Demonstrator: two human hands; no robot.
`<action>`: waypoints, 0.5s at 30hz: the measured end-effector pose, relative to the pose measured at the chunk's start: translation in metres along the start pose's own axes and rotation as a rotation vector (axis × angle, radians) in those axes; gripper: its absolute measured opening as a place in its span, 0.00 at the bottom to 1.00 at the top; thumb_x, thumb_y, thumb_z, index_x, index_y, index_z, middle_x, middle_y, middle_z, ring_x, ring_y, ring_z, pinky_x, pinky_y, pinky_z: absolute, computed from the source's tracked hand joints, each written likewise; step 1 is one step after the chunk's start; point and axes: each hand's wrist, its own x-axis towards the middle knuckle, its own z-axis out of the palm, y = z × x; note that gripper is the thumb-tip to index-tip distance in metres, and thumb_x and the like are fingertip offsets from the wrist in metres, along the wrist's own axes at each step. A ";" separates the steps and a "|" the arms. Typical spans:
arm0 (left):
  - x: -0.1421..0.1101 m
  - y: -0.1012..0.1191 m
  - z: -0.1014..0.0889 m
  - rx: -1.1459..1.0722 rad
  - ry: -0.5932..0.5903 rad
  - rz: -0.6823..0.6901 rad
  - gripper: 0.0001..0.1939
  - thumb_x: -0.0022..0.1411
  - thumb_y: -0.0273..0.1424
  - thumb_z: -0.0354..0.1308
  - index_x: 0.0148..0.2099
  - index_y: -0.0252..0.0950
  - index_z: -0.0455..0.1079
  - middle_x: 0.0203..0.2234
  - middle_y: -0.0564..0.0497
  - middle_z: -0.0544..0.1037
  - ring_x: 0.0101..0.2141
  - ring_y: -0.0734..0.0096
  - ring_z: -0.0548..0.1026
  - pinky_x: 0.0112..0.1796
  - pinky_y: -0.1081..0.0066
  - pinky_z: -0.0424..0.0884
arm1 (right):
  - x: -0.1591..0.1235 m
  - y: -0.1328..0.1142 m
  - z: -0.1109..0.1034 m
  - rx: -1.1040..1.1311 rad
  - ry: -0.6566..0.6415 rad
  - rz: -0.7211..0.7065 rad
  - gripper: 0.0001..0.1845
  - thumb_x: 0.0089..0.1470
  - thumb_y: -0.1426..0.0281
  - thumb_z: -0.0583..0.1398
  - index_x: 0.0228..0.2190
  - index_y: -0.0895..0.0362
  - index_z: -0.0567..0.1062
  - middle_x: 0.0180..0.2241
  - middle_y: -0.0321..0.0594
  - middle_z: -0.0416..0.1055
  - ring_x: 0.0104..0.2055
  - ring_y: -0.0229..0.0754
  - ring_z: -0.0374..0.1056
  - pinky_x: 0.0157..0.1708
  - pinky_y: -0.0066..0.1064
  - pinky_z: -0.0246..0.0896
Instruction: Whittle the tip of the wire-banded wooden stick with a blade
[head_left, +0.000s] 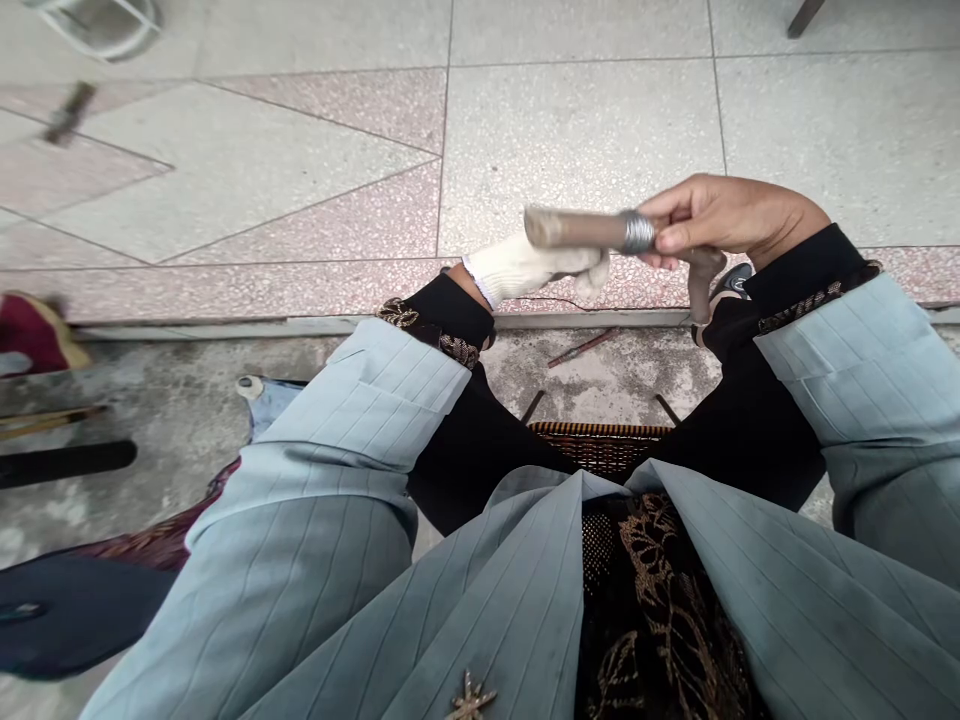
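Note:
My right hand (724,218), bare, grips a brown wooden stick (581,230) near a band of grey wire (637,232) wound around it. The stick points left, its pale blunt end blurred. Below my right hand a brownish bent piece (703,280) hangs down; whether it belongs to the stick I cannot tell. My left hand (529,270), in a white knit glove, is just under the stick, partly covered by it. Its fingers are curled together, and what they hold, if anything, is hidden.
A woven seat edge (600,445) shows between my knees, at a low step (600,320) of speckled tile. A thin reddish rod (581,347) lies below the step. Left are a dark long object (67,462), a red shoe (34,335) and a short brown piece (70,112).

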 end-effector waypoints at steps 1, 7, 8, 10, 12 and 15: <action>0.000 0.003 0.001 -0.019 0.005 0.004 0.14 0.76 0.30 0.66 0.34 0.32 0.78 0.26 0.49 0.81 0.26 0.75 0.78 0.36 0.71 0.78 | 0.001 0.000 0.001 0.078 0.081 -0.062 0.21 0.59 0.52 0.77 0.40 0.55 0.84 0.32 0.36 0.73 0.33 0.39 0.65 0.32 0.31 0.67; -0.001 0.006 0.009 -0.032 -0.027 -0.070 0.18 0.73 0.37 0.71 0.33 0.33 0.76 0.25 0.48 0.82 0.28 0.74 0.79 0.38 0.73 0.79 | 0.015 0.016 0.001 0.253 0.431 -0.202 0.19 0.59 0.49 0.76 0.38 0.46 0.80 0.33 0.37 0.74 0.34 0.43 0.64 0.38 0.37 0.67; -0.001 0.004 0.010 -0.024 -0.026 -0.079 0.17 0.73 0.37 0.72 0.33 0.33 0.76 0.26 0.47 0.83 0.28 0.74 0.79 0.37 0.73 0.79 | 0.017 0.018 -0.001 0.238 0.461 -0.207 0.19 0.59 0.47 0.75 0.38 0.44 0.78 0.32 0.38 0.74 0.35 0.46 0.64 0.39 0.39 0.67; -0.001 0.002 0.011 -0.014 -0.008 -0.092 0.17 0.73 0.37 0.72 0.33 0.32 0.77 0.26 0.46 0.83 0.27 0.75 0.79 0.36 0.73 0.78 | 0.018 0.020 -0.004 0.184 0.532 -0.201 0.18 0.60 0.44 0.72 0.37 0.41 0.76 0.33 0.39 0.74 0.38 0.51 0.65 0.41 0.43 0.66; -0.001 0.002 0.011 -0.011 -0.004 -0.103 0.18 0.74 0.38 0.71 0.33 0.32 0.77 0.24 0.48 0.81 0.25 0.75 0.78 0.33 0.74 0.76 | 0.017 0.019 -0.007 0.071 0.609 -0.127 0.20 0.58 0.41 0.70 0.35 0.40 0.74 0.36 0.41 0.75 0.41 0.55 0.67 0.41 0.47 0.67; -0.002 0.006 0.009 0.004 -0.046 -0.120 0.18 0.75 0.39 0.69 0.34 0.32 0.78 0.18 0.53 0.74 0.20 0.78 0.70 0.26 0.75 0.68 | 0.016 0.015 -0.009 -0.229 0.663 0.150 0.21 0.57 0.42 0.71 0.39 0.43 0.77 0.41 0.46 0.78 0.44 0.59 0.70 0.42 0.51 0.68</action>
